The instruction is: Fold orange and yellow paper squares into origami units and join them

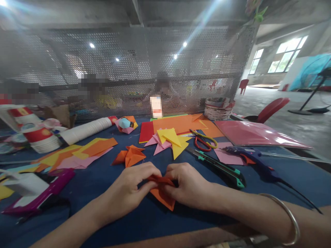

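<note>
Near the front of the blue table (103, 224), my left hand (134, 182) and my right hand (186, 184) both pinch a folded piece of orange paper (164, 196). Its pointed lower corner hangs toward me between the hands, while my fingers cover its upper edge. Just beyond my left hand lie folded orange paper shapes (131, 155). Yellow folded pieces (173, 139) rest over pink ones (157, 143) behind the hands. A green and black cutter (217, 165) lies to the right of my right hand.
Scissors (204, 141) and a blue glue gun (256, 156) lie at the right. Paper cups (41, 137), a cup stack (86, 131) and a purple object (59, 184) are at the left. A basket (219, 108) stands before the mesh screen (129, 69); people show blurred behind it.
</note>
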`<state>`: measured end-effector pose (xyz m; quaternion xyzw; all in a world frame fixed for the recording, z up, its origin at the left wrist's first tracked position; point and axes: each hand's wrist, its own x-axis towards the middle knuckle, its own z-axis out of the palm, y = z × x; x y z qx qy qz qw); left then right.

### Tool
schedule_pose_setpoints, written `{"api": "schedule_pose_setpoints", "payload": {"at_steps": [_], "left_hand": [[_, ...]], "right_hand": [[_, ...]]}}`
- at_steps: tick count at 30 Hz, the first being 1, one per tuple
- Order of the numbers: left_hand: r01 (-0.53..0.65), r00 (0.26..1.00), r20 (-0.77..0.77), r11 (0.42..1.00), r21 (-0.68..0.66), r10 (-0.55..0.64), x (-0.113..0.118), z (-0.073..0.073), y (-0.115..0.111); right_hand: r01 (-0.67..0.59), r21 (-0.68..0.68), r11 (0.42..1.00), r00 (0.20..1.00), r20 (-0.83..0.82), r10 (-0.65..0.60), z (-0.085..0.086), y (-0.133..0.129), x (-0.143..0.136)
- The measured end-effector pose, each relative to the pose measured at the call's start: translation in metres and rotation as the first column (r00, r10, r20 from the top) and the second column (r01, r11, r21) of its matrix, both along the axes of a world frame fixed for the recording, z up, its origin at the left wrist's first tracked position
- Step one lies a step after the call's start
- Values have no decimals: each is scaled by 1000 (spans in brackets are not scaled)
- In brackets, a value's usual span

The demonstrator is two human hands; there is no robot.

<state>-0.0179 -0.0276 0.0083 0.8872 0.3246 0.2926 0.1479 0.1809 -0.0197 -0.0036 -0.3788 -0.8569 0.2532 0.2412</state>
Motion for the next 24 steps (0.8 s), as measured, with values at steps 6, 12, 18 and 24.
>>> {"api": "schedule_pose_setpoints", "payload": {"at_steps": [6, 12, 18, 24], "left_hand": [[-140, 988, 62, 990, -31, 142, 0, -2, 0], [-273, 951, 114, 952, -137, 289, -1, -4, 2], [-242, 953, 117, 932, -270, 281, -1, -5, 1], [-210, 964, 64, 890, -404, 257, 4, 0, -2]], "right_hand": [[24, 47, 999, 997, -68, -21, -1, 3, 1], [92, -41, 995, 987, -125, -97, 4, -1, -3], [90, -171, 981, 958, -253, -132, 3, 2, -5], [62, -228, 972, 907, -394, -150, 5, 4, -7]]}}
